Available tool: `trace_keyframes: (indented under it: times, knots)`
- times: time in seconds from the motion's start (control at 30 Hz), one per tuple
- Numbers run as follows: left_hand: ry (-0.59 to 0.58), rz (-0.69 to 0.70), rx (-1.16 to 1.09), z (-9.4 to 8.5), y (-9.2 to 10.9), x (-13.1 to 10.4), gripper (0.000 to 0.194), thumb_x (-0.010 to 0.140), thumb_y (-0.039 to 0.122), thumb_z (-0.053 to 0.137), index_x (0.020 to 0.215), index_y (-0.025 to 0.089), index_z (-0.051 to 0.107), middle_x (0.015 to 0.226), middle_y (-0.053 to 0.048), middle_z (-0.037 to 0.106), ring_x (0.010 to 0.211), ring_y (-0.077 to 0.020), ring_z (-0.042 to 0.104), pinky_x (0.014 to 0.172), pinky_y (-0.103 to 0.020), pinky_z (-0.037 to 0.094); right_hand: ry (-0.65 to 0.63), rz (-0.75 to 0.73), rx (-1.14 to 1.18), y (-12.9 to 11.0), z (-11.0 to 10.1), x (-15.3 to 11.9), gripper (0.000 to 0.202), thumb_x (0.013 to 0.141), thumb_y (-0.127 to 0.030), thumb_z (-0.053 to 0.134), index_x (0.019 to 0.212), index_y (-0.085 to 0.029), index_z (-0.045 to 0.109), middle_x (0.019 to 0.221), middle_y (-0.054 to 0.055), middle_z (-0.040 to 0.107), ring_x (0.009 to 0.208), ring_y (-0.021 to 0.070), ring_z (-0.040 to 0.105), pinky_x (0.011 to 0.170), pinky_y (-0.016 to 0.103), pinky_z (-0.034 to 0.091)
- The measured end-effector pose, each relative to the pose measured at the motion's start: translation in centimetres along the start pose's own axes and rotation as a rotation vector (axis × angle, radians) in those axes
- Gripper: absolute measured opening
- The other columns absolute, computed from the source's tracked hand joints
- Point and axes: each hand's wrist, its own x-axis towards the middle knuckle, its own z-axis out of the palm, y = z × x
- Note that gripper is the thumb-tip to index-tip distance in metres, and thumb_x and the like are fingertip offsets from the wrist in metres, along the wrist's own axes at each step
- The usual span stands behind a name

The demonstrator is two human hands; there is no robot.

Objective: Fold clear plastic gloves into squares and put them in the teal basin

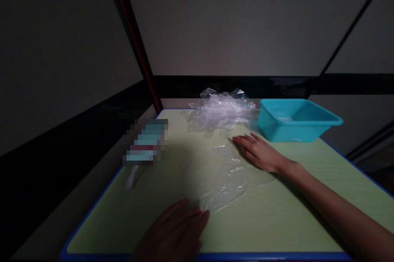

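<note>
A clear plastic bag (227,184) lies spread on the light green table (277,229) in front of me. My left hand (175,229) is at the bag's near edge, low in the view and in shadow, with its fingers stretched out. Whether its fingertips touch the film is hard to see. My right hand (260,153) rests flat, palm down, by the bag's far right side, its fingers extended to the left. Neither hand grips anything.
A crumpled heap of clear plastic bags (221,110) sits at the table's back. Right of it stands a turquoise plastic basin (292,130). A blurred-out object (146,143) lies at the left edge, a whitish strip (131,178) below it. Walls close in behind and left.
</note>
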Motion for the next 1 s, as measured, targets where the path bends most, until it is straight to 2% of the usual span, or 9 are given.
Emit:
trace_keyframes:
  times: [0.23, 0.43, 0.6, 1.0]
  knots:
    - [-0.002, 0.011, 0.004, 0.5, 0.6, -0.2, 0.028, 0.089, 0.023, 0.036, 0.112, 0.017, 0.051, 0.092, -0.001, 0.067, 0.092, -0.0097, 0.06, 0.092, -0.021, 0.042, -0.008, 0.016, -0.002, 0.1, 0.2, 0.2, 0.044, 0.085, -0.021, 0.031, 0.128, -0.01, 0.036, 0.126, 0.014, 0.046, 0.116, 0.0237, 0.04, 0.1, 0.047, 0.024]
    - [-0.035, -0.077, 0.066, 0.3, 0.0, -0.5, 0.034, 0.09, 0.025, 0.035, 0.121, 0.018, 0.045, 0.104, -0.003, 0.063, 0.097, -0.0109, 0.058, 0.091, -0.021, 0.042, -0.025, 0.019, -0.006, 0.0, 0.2, 0.2, 0.045, 0.085, -0.021, 0.03, 0.128, -0.01, 0.035, 0.127, 0.013, 0.045, 0.117, 0.0236, 0.04, 0.101, 0.047, 0.023]
    - [-0.036, -0.094, 0.089, 0.6, 0.1, -1.0, 0.035, 0.091, 0.025, 0.033, 0.124, 0.017, 0.042, 0.105, -0.002, 0.063, 0.096, -0.0103, 0.058, 0.092, -0.021, 0.041, -0.035, 0.025, -0.006, -0.2, 0.1, 0.3, 0.046, 0.085, -0.02, 0.029, 0.128, -0.008, 0.035, 0.127, 0.014, 0.045, 0.117, 0.0241, 0.04, 0.101, 0.047, 0.023]
    - [-0.013, 0.049, 0.099, 1.3, 1.4, -0.7, 0.033, 0.091, 0.033, 0.033, 0.117, 0.018, 0.047, 0.107, -0.001, 0.061, 0.1, -0.0094, 0.056, 0.095, -0.021, 0.038, 0.0, 0.006, 0.043, -0.4, 0.4, 0.6, 0.044, 0.085, -0.022, 0.03, 0.128, -0.012, 0.035, 0.128, 0.012, 0.045, 0.118, 0.0222, 0.039, 0.101, 0.047, 0.022]
